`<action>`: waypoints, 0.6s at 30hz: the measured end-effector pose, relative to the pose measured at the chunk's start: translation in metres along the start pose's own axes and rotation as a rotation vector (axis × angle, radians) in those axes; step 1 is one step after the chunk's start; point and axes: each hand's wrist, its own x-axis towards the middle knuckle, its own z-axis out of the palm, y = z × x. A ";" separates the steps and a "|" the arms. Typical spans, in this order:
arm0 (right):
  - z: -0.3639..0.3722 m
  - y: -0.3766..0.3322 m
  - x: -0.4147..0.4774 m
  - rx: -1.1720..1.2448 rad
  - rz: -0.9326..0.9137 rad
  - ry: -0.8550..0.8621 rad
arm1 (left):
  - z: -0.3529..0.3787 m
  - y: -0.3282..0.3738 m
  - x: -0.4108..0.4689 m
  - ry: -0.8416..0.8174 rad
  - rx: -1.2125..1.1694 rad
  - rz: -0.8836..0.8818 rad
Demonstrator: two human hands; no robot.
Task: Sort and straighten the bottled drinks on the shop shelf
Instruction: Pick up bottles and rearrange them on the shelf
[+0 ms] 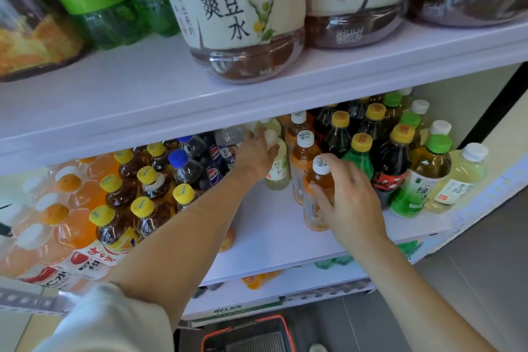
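- While we look down at the middle shelf (271, 240), both our bare hands reach in among the bottled drinks.
- Our left hand (254, 156) lies at 12 o'clock from the shelf's bare patch, its grip closed over the white cap and shoulder of a pale yellow-green bottle (278, 173) that stands upright.
- Our right hand (353, 203) sits at 3 o'clock from the left one, its grip wrapped round the side of an amber tea bottle (315, 200) with a white cap, standing near the shelf's front.
- Just behind it, at 11 o'clock, a second amber tea bottle (303, 151) stands upright, touching the first.
- At 3 o'clock from our right hand stand dark bottles with yellow caps (361, 142), then green-capped tea (438, 143) and a pale white-capped bottle (464, 177) at the shelf's end.
- At 9 o'clock from our left arm crowd yellow-capped tea bottles (142, 206), blue-capped cola (178, 158) and orange drinks (75, 226).
- On the upper shelf (128, 100) at 12 o'clock stand large cream-labelled bottles (237, 8).
- A red-rimmed basket (248, 334) rests on the floor at 6 o'clock.
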 end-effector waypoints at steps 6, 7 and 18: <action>-0.010 -0.004 -0.006 0.087 0.009 -0.023 | -0.022 -0.017 -0.006 0.234 0.254 0.038; -0.011 -0.006 -0.009 0.094 0.014 -0.015 | -0.028 -0.018 -0.004 0.260 0.344 0.030; -0.026 -0.010 -0.033 0.130 0.031 0.102 | -0.050 -0.029 0.008 0.053 0.928 0.101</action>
